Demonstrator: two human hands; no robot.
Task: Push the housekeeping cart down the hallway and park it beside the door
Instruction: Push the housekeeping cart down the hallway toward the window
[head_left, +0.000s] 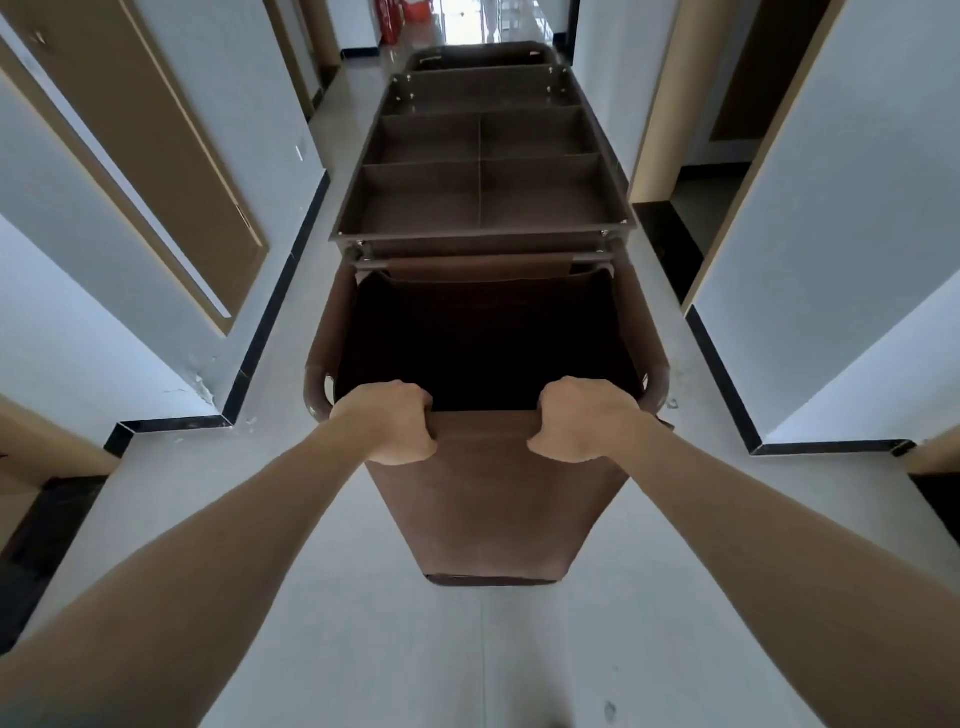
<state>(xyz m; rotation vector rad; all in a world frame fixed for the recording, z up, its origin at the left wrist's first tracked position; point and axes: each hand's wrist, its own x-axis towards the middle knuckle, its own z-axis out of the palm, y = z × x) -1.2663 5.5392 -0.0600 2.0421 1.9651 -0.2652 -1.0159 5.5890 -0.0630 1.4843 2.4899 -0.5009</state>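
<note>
A long brown housekeeping cart (483, 208) stands lengthwise in the middle of the hallway, pointing away from me. Its near end is an open brown fabric bag (488, 483) hung on a bar; beyond it lies a top tray split into several empty compartments. My left hand (392, 421) grips the near bar of the bag on the left, fingers curled over the edge. My right hand (579, 418) grips the same bar on the right. A brown wooden door (156, 171) is set in the left wall, roughly level with the cart's middle.
White walls with black skirting close in on both sides. An open doorway (711, 171) is on the right beside the cart. Red fire extinguishers (390, 23) stand at the far left end of the hall. The pale tiled floor (467, 649) stretches beneath me.
</note>
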